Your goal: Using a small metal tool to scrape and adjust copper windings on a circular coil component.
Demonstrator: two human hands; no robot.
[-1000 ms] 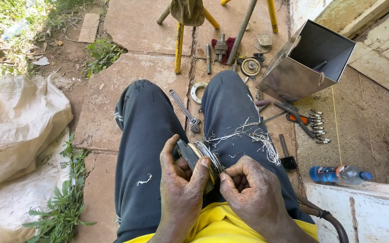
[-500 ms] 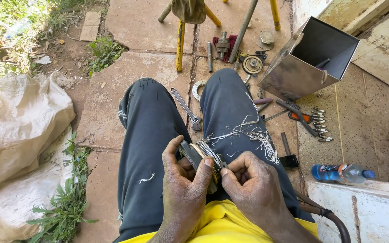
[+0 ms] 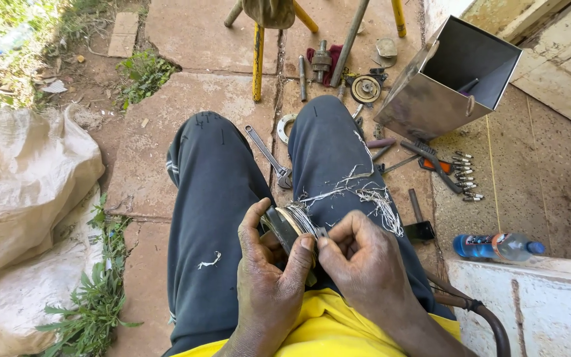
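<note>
Far left: a white woven sack [image 3: 24,192] slumps on the ground, weeds [image 3: 87,297] growing along its near edge. Cracked reddish paving slabs [image 3: 186,99] run under the seated person's legs in dark trousers [image 3: 213,218].

Left hand [image 3: 269,277] is curled around a flat dark ring-shaped part [image 3: 284,228], thumb over its left rim, fingers pressed together under it. The part sits on the lap, between both hands, just above the yellow shirt hem [image 3: 325,330]. Pale fibre strands [image 3: 358,192] are wound round it and trail onto the right thigh; could be packing twine or thin wire, too fine to tell.

Right hand [image 3: 365,264] touches the part's right edge, thumb and forefinger pinched on a small bit of strand at the rim.

Change over the last second: the ring is tipped a little more upright and the right-hand pinch has crept closer onto the rim; legs and ground tools are unmoved. Judged from that, the winding or picking at the strands is ongoing, not finished.

Between the knees lies an adjustable wrench [image 3: 269,158] by a metal ring [image 3: 287,125]. Further right: an open sheet-metal box [image 3: 431,99], a row of drill bits or screws [image 3: 467,178], a small hammer [image 3: 419,221], and near right a blue plastic bottle [image 3: 497,246] on its side.
</note>
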